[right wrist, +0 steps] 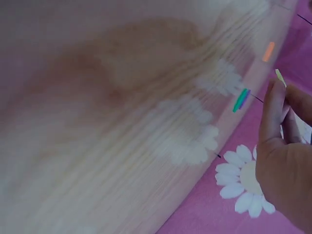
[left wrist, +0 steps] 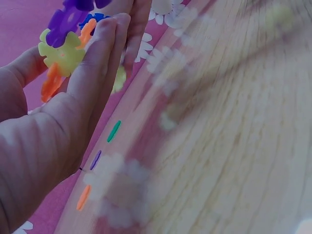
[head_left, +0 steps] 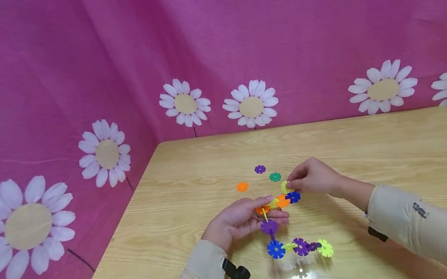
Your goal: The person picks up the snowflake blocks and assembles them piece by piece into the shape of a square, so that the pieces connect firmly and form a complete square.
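Note:
A chain of plastic snowflake discs in purple, blue, orange and yellow hangs over the table in the head view, its lower purple disc point(head_left: 301, 246) near a yellow end disc point(head_left: 325, 248). My left hand point(head_left: 240, 219) grips the chain's upper part, thumb above and fingers beneath. Between thumb and fingertips, my right hand point(head_left: 315, 177) pinches a yellow snowflake disc point(head_left: 285, 187). That disc is close to the blue disc point(head_left: 293, 197) at the chain's upper end; whether they touch, I cannot tell. In the left wrist view, a yellow disc point(left wrist: 63, 54) of the chain shows beside my fingers.
Three loose discs lie on the wooden table point(head_left: 382, 143) beyond my hands: orange point(head_left: 242, 186), purple point(head_left: 260, 169) and green point(head_left: 275, 177). A pink cloth with white flowers point(head_left: 251, 107) hangs behind the table and along its left side.

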Tool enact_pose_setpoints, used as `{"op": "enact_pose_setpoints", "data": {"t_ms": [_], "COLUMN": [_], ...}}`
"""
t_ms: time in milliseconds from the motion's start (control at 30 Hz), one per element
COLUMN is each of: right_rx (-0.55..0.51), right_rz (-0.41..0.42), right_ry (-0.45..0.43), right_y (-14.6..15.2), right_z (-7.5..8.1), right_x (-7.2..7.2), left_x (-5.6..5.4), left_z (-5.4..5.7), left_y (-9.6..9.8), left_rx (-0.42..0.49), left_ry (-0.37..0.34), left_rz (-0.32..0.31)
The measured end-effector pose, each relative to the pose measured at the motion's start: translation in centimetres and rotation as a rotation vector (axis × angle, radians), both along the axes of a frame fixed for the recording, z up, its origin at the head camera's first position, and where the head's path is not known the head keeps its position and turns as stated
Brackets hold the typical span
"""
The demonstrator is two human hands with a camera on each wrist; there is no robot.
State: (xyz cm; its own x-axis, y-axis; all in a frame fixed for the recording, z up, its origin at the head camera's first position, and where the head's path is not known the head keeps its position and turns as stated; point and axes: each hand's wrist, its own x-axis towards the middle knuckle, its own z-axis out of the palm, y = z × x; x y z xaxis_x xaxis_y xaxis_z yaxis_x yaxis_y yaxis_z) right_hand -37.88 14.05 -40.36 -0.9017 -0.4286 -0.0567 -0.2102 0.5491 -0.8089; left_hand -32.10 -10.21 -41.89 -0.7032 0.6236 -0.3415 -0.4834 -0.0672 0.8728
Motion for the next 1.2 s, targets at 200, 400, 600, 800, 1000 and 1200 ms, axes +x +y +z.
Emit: {"op": "enact_pose_setpoints", "data": {"t_ms": [200,400,600,800,1000,1200], "right_rx": [-0.137,-0.230,-0.290,-0.327,-0.325,-0.341], "right_rz": [-0.070,-0.077,-0.049,-0.028,-0.026,-0.024], "right_ry": [-0.150,-0.258,-0.326,-0.360,-0.363,-0.386], "right_y": [2.8,4.9,5.2,4.8,4.8,5.0], "right_z": [1.2,2.5,2.5,2.6,3.0,2.9], "right_x": [2.3,3.7,4.9,5.3,5.2,5.1], "left_x": [0.0,-0.1,-0.1,-0.1,-0.1,0.0], "left_z": [-0.3,-0.1,0.1,0.2,0.4,0.5], "left_y": [0.4,0.7,1.0,1.2,1.1,1.1], "left_rx": [0.016,0.018,-0.001,0.002,0.013,0.003], "left_ry": [-0.024,-0.010,-0.002,0.012,0.021,0.013], "left_rz": [0.031,0.046,0.050,0.039,0.020,0.020]}}
